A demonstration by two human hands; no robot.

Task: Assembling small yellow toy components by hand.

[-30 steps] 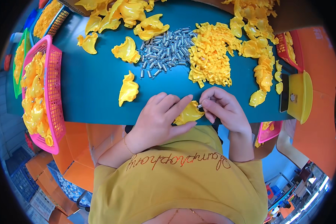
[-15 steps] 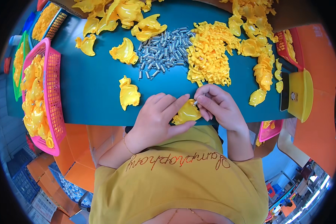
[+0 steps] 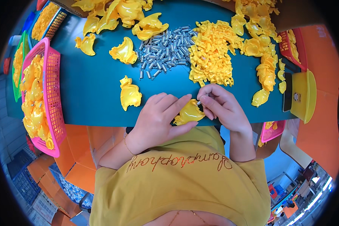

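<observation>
A glossy yellow plastic shell (image 3: 188,113) lies at the table's front edge, between my two hands. My left hand (image 3: 158,115) grips its left side, thumb at the near edge and index finger along the far edge. The fingers of my right hand (image 3: 223,105) are pinched on a small metal spring (image 3: 199,103), whose end shows at the shell's upper right. Its other end is hidden by my fingertips. A single yellow shell half (image 3: 130,93) rests just left of my left hand. Beyond my hands lie a heap of metal springs (image 3: 165,51) and a pile of small yellow plastic pieces (image 3: 211,56).
More yellow shells lie at the far left (image 3: 128,13) and far right (image 3: 265,71) of the green table (image 3: 86,90). A pink basket (image 3: 55,94) of yellow parts stands at the left edge. At the right are a yellow bin (image 3: 308,96) and a red basket (image 3: 302,52).
My right hand has shifted very slightly with the spring at the shell's upper right. My left hand keeps its grip, and the shell has barely moved.
</observation>
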